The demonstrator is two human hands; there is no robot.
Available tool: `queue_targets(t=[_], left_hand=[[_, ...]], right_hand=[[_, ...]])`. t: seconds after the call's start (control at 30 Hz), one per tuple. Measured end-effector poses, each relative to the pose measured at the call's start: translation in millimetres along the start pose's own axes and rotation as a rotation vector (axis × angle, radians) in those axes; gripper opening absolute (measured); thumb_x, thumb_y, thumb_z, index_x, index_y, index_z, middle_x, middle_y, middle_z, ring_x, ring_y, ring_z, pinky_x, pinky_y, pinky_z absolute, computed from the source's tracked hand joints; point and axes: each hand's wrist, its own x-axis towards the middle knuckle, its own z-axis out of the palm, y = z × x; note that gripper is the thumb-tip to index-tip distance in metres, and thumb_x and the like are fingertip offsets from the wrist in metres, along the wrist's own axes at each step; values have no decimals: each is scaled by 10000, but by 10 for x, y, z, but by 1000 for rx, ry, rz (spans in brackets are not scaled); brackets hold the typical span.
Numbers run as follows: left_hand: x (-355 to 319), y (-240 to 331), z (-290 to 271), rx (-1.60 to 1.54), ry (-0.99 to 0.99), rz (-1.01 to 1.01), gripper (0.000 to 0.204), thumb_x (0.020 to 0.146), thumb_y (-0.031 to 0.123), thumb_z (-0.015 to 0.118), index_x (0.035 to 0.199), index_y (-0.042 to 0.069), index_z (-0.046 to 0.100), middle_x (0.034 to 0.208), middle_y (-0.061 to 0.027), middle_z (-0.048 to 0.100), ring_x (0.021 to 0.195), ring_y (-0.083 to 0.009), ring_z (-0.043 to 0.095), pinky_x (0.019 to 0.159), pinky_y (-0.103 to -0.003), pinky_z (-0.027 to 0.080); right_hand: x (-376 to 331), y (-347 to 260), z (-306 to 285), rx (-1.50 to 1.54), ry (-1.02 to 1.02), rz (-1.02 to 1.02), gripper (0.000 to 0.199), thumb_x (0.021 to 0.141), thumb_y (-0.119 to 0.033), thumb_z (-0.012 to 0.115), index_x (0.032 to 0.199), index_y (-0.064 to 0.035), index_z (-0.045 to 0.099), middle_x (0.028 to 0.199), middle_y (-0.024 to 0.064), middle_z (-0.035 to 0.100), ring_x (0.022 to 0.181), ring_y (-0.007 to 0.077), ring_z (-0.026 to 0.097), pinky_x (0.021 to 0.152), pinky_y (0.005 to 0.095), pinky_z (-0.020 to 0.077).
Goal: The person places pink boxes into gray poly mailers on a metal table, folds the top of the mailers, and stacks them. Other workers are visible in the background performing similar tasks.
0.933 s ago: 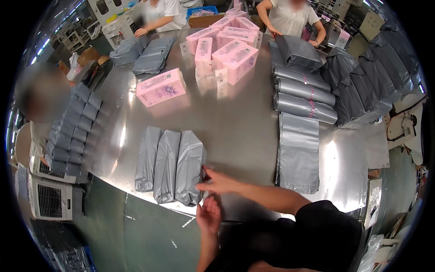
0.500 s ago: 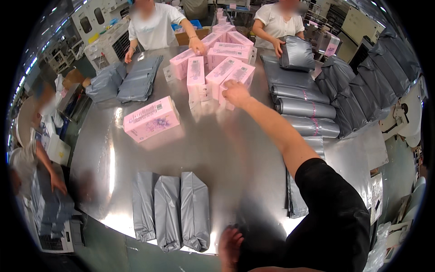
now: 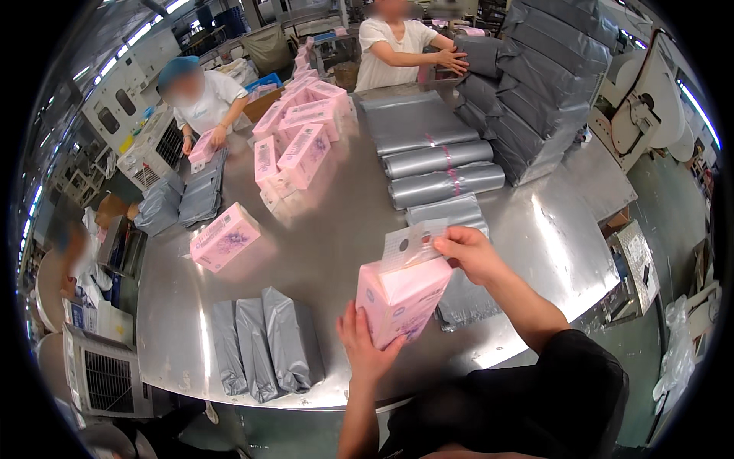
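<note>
A pink plastic-wrapped pack point(image 3: 402, 302) with a floral print is raised above the near part of the metal table. My left hand point(image 3: 365, 343) cups its lower left side, thumb in front and fingers spread along the edge. At its top, my right hand point(image 3: 466, 252) pinches the clear plastic flap point(image 3: 413, 243), which has punched round holes. Three filled grey plastic bags point(image 3: 264, 344) stand side by side near the front edge, left of my hands. Another pink pack point(image 3: 225, 238) lies alone farther left.
Pink packs point(image 3: 306, 153) are heaped at the far middle of the steel table point(image 3: 329, 222). Flat and rolled grey bags point(image 3: 447, 183) lie right of centre, beside a tall stack of filled grey bags point(image 3: 547, 92). Across the table, one co-worker handles a pink pack; another touches the stack.
My right hand has drawn back from the heap, bringing a pink pack close to me. My left hand has risen to hold it. The far-right co-worker's grey bag has moved onto the stack.
</note>
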Motion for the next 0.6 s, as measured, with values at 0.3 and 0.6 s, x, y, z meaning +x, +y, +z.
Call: queue_targets(t=[0.3, 0.6], left_hand=[[-297, 1544, 986, -1341, -376, -645, 809, 926, 140, 735, 1585, -16, 292, 1533, -222, 432, 1411, -317, 449, 1154, -433, 383], [-154, 798, 1704, -86, -362, -12, 289, 883, 176, 706, 1136, 43, 663, 1177, -161, 626, 1128, -376, 582, 986, -469, 483]], right_hand=[[-1744, 1307, -1168, 235, 159, -96, 1018, 862, -320, 828, 1631, -92, 202, 1587, 147, 406, 1384, 274, 481, 1131, 431, 425], [-2373, 1780, -1540, 498, 287, 134, 845, 909, -227, 766, 1596, -63, 302, 1460, 166, 525, 1292, 278, 568, 1061, 409, 492]])
